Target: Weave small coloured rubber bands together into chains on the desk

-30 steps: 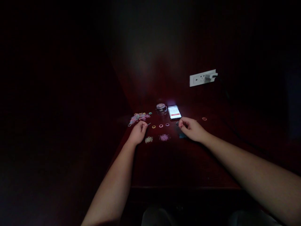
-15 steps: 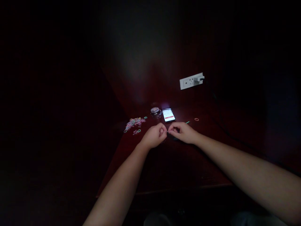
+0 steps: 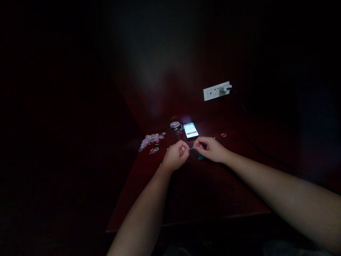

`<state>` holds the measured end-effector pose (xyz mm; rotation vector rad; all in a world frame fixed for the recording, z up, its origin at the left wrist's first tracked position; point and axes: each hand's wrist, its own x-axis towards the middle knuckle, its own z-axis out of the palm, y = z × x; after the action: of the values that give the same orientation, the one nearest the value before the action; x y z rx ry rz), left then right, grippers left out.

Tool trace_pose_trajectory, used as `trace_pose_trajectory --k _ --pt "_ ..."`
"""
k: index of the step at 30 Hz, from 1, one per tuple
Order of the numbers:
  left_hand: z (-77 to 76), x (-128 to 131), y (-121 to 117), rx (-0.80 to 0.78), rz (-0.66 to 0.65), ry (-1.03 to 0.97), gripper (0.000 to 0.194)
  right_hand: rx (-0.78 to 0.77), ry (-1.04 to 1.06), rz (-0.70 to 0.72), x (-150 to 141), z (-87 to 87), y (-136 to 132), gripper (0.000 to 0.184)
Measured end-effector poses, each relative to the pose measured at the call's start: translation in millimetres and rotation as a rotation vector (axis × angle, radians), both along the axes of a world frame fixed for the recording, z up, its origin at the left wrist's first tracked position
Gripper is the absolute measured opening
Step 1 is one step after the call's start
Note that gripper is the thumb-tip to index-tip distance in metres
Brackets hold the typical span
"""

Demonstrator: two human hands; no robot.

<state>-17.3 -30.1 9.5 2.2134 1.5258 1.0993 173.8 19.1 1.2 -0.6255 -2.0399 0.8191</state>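
Observation:
My left hand (image 3: 177, 155) is closed in a pinch at the middle of the table. Facing it, my right hand (image 3: 210, 148) pinches too, thumb against forefinger. Between the two fingertips runs a short, thin, pale bluish elastic band (image 3: 191, 148), gripped at both ends. Beneath the right hand lies a small dark teal bunch (image 3: 200, 156), too dim to name. A heap of small coloured elastic bands (image 3: 150, 139) is spread to the left of my left hand, with a green band (image 3: 157, 149) apart from it.
Behind my hands a lit phone (image 3: 191, 131) lies beside a clear round jar (image 3: 176, 128) with a lid. One pinkish band (image 3: 223, 135) rests on the dark red table (image 3: 213, 192) at right. A white wall socket (image 3: 217, 91) holds a plug with a dark cable.
My fingertips have drawn slightly apart, the right hand moving a little right, so more of the band shows between them. The teal bunch is more visible.

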Motion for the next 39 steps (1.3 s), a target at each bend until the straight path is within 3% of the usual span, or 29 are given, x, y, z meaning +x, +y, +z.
trace_pose_trajectory --k 8,25,39 --pt "-1.6 -3.1 0.3 0.071 -0.122 -0.044 0.018 0.017 -0.022 0.017 2.2 0.7 0.5 0.012" --pt "-4.7 -2.2 2.4 0.125 -0.095 -0.015 0.014 0.010 -0.093 0.049 2.8 -1.6 2.4 0.004" --pt "-6.1 -2.6 3.2 0.111 -0.095 -0.005 0.014 0.020 -0.101 0.070 2.3 -3.2 1.2 0.009"
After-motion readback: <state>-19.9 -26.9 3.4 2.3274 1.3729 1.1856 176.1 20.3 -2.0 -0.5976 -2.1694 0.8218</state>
